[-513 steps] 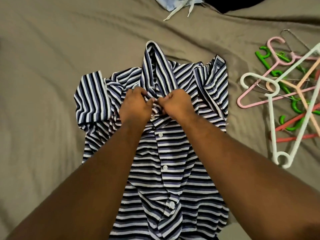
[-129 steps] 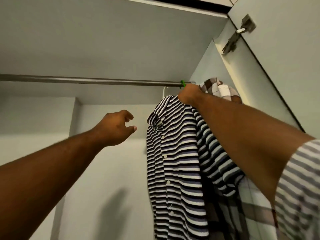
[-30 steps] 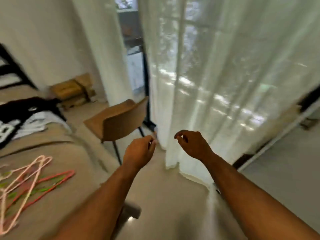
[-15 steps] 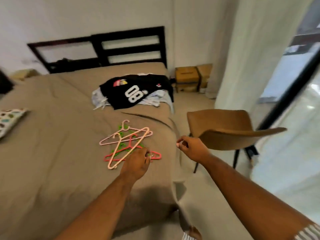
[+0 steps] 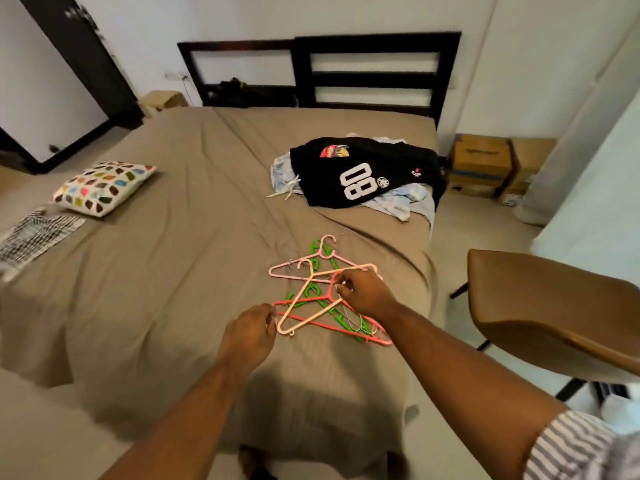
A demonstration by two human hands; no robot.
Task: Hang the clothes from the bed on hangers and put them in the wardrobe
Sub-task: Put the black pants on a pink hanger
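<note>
Hangers [image 5: 346, 318] are piled near the bed's [image 5: 173, 271] foot edge, toward its right corner. The peach hanger [image 5: 293, 306] is laid diagonally between the grips: left grip [image 5: 249, 332] slack and empty at its near end, right grip [image 5: 367, 292] curled over the pile, hold not discernible.

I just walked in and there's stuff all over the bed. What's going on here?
A person is standing at the foot of the bed, reaching both hands into a tangle of coloured plastic hangers lying on it. The right hand pinches at the hangers, and the left hand is at the corner of a peach one, though I can't tell if it grips it. Near the headboard, a black "08" jersey lies on a light blue garment, neither yet hung.
</note>
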